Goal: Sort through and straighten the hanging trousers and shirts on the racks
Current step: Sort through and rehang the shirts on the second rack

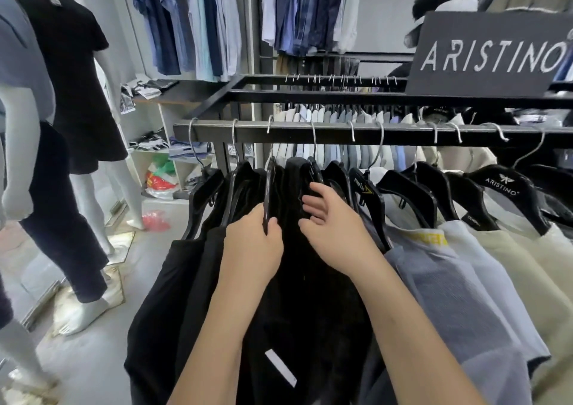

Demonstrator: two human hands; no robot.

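While both hands sit mid-frame, task looks partway: left hand [252,243] grips a black hanger [269,187], right hand [330,229] curls its fingers into the black garments [310,296] on the front rail [403,132]; pale shirts [465,265] at right hang unevenly, likely still to do.

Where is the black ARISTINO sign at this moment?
In the head view the sign stands at the upper right, on the rack's upper bars, above the hangers of pale shirts.
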